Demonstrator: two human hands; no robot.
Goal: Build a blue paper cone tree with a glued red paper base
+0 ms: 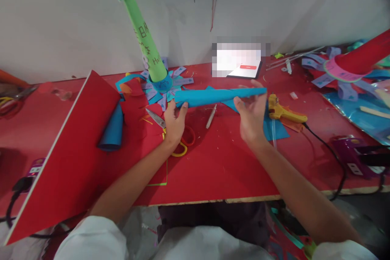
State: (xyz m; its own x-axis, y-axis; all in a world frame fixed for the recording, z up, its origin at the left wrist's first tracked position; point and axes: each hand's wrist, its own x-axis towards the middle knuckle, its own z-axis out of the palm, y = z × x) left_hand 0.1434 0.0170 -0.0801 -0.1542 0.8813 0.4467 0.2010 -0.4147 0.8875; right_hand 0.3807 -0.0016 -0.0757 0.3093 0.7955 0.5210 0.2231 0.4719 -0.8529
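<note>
Between my two hands a long blue paper cone (207, 97) lies level above the red table. Its wider end is gripped by my left hand (175, 122), thumb in front. My right hand (253, 115) holds the narrow end between thumb and fingers. Under my left wrist lie scissors (186, 136) with red and yellow handles, partly hidden. A yellow glue gun (284, 111) rests just right of my right hand, beside blue paper (278, 130). Behind the cone a small white tube-like stick (211, 117) lies on the table.
A green paper tower (146, 36) with a star top stands at the back. At left, a red board (67, 150) leans near a short blue cone (112, 130). A screen (240, 63) stands by the wall; a red tower (368, 55) and a purple power strip (355, 158) are at right.
</note>
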